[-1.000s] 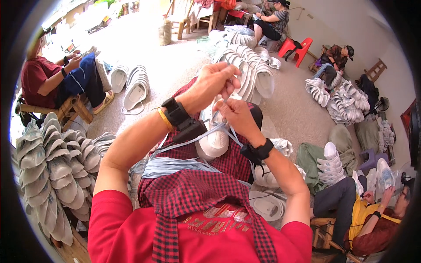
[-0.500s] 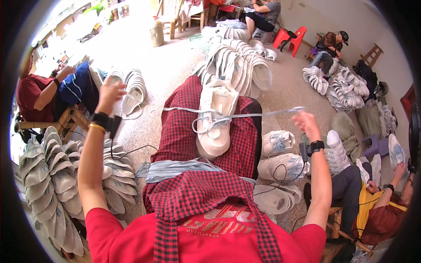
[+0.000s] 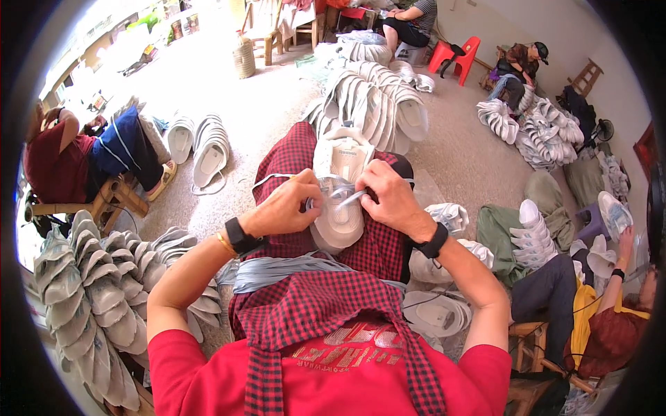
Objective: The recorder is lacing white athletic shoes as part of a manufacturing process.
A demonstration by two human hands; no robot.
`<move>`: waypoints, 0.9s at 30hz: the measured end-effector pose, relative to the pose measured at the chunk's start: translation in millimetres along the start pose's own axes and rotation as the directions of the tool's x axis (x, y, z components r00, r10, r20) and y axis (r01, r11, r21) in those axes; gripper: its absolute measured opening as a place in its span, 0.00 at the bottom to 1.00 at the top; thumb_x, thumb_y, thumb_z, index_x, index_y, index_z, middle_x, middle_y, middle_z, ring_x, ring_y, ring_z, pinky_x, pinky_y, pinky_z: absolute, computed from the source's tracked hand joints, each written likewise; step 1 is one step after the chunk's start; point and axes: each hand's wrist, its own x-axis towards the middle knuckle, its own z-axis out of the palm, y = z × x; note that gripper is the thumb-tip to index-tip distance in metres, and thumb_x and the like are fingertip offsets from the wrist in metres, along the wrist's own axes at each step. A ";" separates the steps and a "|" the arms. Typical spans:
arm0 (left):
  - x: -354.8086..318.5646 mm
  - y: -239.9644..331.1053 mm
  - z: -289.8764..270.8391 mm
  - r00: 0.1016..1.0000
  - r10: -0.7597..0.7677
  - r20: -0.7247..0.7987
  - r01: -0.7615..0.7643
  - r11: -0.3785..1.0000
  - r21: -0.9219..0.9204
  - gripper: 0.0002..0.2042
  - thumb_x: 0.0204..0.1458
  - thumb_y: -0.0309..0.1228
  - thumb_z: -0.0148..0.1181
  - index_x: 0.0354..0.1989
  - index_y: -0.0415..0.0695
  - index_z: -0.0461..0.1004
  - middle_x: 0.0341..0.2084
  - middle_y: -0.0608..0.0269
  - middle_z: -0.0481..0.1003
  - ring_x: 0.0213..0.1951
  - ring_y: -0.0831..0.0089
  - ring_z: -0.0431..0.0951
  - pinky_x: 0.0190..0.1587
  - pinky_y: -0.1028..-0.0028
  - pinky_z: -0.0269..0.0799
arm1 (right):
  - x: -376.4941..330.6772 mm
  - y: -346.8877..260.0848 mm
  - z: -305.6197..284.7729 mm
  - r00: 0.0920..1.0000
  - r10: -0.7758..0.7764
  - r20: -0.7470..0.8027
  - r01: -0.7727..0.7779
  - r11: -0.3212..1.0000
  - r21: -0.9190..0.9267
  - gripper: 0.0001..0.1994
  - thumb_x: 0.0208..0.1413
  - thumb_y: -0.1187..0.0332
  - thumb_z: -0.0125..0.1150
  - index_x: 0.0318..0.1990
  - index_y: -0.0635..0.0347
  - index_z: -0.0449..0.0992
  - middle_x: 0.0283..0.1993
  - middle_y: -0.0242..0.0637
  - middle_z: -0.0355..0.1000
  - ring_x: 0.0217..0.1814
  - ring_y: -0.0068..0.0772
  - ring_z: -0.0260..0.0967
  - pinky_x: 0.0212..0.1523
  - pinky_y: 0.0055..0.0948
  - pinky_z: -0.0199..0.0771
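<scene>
A white sneaker (image 3: 338, 232) rests on my lap over a red-and-black checked apron (image 3: 284, 149), toe toward me. My left hand (image 3: 291, 202) is closed on a pale blue-grey shoelace at the shoe's left side, and a length of it trails out behind the fingers. On the other side my right hand (image 3: 390, 194) pinches the shoelace (image 3: 349, 200), which runs across the lower eyelets between both hands. My fingers partly cover the lacing. A bundle of similar laces (image 3: 281, 270) lies across my waist.
Stacked white shoe uppers (image 3: 90, 291) rise at my left, and more rows (image 3: 361, 97) lie ahead of my knees. Finished-looking sneakers (image 3: 447, 216) sit beside my right leg. Co-workers sit on low stools at left, right and back; a red plastic chair (image 3: 461, 59) stands far right.
Both hands have come inward from wide apart to the shoe's lacing and now hold the lace. The co-worker at left has raised an arm.
</scene>
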 end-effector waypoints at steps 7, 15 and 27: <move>15.6 -11.0 -42.9 0.916 -0.323 0.237 0.398 0.799 -0.451 0.08 0.53 0.30 0.55 0.25 0.40 0.73 0.20 0.73 0.68 0.24 0.85 0.64 0.26 0.80 0.58 | -31.2 2.5 -29.7 0.981 0.003 0.192 -0.034 0.986 0.162 0.12 0.47 0.80 0.54 0.40 0.64 0.76 0.38 0.44 0.74 0.41 0.43 0.73 0.44 0.38 0.73; 23.2 -20.3 -48.7 0.935 -0.331 0.124 0.350 0.914 -0.202 0.12 0.52 0.35 0.63 0.26 0.37 0.77 0.21 0.72 0.72 0.26 0.83 0.67 0.29 0.77 0.63 | -8.6 26.0 -2.6 0.977 0.144 -0.158 -0.146 0.989 0.003 0.10 0.58 0.64 0.60 0.35 0.64 0.76 0.36 0.46 0.74 0.37 0.51 0.74 0.40 0.46 0.74; 31.2 -2.1 -9.3 0.980 -0.201 -0.012 0.199 0.976 -0.085 0.22 0.35 0.29 0.76 0.39 0.41 0.72 0.34 0.64 0.68 0.33 0.72 0.67 0.37 0.72 0.68 | -60.6 109.7 -124.5 0.837 0.453 -0.305 -0.498 0.863 -0.086 0.17 0.57 0.62 0.64 0.23 0.65 0.72 0.18 0.40 0.65 0.20 0.30 0.63 0.25 0.34 0.64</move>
